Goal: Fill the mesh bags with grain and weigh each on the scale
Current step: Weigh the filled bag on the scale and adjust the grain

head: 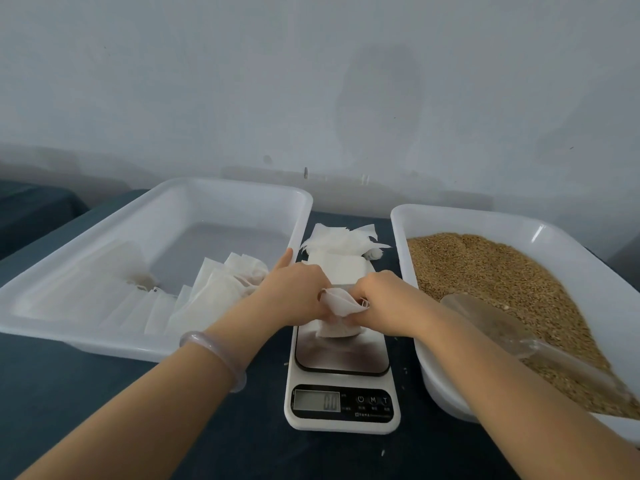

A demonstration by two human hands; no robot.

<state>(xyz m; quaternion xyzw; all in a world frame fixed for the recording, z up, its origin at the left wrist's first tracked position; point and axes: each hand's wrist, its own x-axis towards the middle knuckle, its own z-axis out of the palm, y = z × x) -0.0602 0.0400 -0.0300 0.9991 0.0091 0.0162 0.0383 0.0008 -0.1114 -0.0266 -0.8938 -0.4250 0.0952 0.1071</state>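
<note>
A small white mesh bag (337, 317) is pinched at its top between my left hand (294, 294) and my right hand (384, 299), just above the steel platform of a white digital scale (341, 362). The bag's bottom hangs close to the platform; whether it touches is unclear. The scale's display reads about 0.0. On the right, a white tray (412, 237) holds brown grain (498, 271) with a clear plastic scoop (491, 320) lying in it. A pile of flat white bags (341, 244) lies behind the scale.
On the left a large white tray (239, 192) holds several white bags along its near side. Everything stands on a dark blue tabletop (194, 427) against a pale wall. A few loose grains lie beside the scale.
</note>
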